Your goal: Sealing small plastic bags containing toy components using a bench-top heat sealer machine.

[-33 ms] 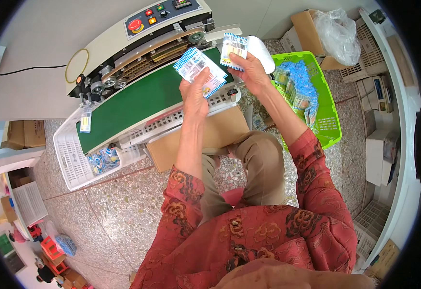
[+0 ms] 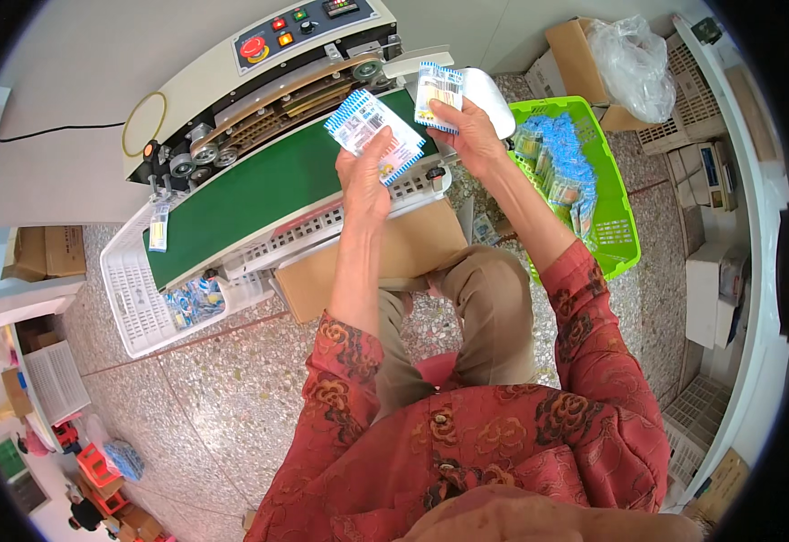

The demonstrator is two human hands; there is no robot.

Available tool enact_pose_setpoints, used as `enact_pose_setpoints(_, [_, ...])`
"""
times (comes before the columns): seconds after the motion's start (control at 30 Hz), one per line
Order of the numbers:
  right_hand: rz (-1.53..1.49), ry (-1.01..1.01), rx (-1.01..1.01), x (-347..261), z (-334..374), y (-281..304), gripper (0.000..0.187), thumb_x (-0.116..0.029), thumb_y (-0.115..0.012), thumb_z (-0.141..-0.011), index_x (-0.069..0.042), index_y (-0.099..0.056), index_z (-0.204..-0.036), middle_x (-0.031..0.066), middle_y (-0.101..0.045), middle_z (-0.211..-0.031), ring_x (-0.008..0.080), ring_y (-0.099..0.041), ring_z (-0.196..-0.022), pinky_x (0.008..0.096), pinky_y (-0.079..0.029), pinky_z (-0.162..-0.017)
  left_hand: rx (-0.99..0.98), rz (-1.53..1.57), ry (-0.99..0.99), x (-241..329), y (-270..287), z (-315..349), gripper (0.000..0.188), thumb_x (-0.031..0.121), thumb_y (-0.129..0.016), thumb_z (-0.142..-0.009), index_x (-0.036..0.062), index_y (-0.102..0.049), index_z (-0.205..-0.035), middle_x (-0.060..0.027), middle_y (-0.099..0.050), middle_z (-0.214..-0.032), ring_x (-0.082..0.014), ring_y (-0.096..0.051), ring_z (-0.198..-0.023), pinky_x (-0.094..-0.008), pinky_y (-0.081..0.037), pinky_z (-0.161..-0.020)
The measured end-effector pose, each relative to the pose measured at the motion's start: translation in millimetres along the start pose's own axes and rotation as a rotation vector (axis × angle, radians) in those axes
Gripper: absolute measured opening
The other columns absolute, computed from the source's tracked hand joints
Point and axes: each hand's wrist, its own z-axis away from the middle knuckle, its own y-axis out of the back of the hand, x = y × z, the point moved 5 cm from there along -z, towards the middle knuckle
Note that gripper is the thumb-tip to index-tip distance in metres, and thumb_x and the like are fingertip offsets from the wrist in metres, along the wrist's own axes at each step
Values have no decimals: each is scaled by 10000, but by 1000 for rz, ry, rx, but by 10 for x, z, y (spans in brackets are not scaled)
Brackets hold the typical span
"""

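My left hand pinches a small fanned stack of flat packets with blue-and-white striped edges. It is over the right part of the machine's green belt. Closed on a similar packet, my right hand is a little further right, near the belt's right end. The two hands are apart. At the belt's far left end, another packet sits tilted at the edge. Behind the belt stands a band sealing machine with rollers, lit buttons and a red knob.
A bright green basket on the right holds many blue-edged packets. The white basket under the belt's left end contains more packets. A cardboard box stands before my knees. Shelving lines the right side.
The packet at the belt's left end has shifted very slightly leftward. Both hands and the packets in them look the same.
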Motion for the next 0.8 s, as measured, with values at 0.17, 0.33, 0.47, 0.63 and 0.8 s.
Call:
enact_pose_setpoints(0.17, [202,-27,-7,19,-219,129,277,-130,-629,-776,-50,-549,-1028,26,-589,-964,118,-553,-867,269,-474,-713,58,19,-5,16,63,-19,274,35,-673,-710,46,-551,-955,-36,-601,-892,-127,-578,-778,-272,-478,-710])
enact_pose_setpoints(0.33, [347,-72,-86,42,-549,128,286,-130,-639,-763,-50,-556,-1024,22,-592,-947,106,-551,-858,250,-466,-704,57,56,11,12,80,-23,277,30,-676,-709,46,-552,-957,-38,-600,-900,-129,-579,-779,-274,-482,-706])
enact_pose_setpoints(0.47, [358,-183,-116,176,-658,-44,279,-133,-647,-756,-72,-569,-1017,6,-594,-940,91,-547,-841,223,-451,-692,61,57,5,26,127,-58,278,26,-672,-712,44,-553,-963,-40,-601,-906,-127,-579,-782,-272,-481,-706])
enact_pose_setpoints(0.63, [339,-188,-165,345,-784,-183,312,-138,-660,-742,-72,-563,-1031,10,-595,-946,102,-552,-845,239,-453,-716,53,53,-8,62,106,-38,293,23,-670,-713,27,-542,-977,-51,-602,-907,-124,-579,-779,-266,-475,-708])
enact_pose_setpoints(0.8, [367,-120,-262,489,-890,-371,348,-155,-658,-744,-15,-546,-1042,63,-601,-942,149,-577,-836,297,-471,-745,48,43,-39,77,68,-29,304,33,-676,-709,21,-533,-976,-59,-602,-900,-123,-579,-771,-259,-473,-705])
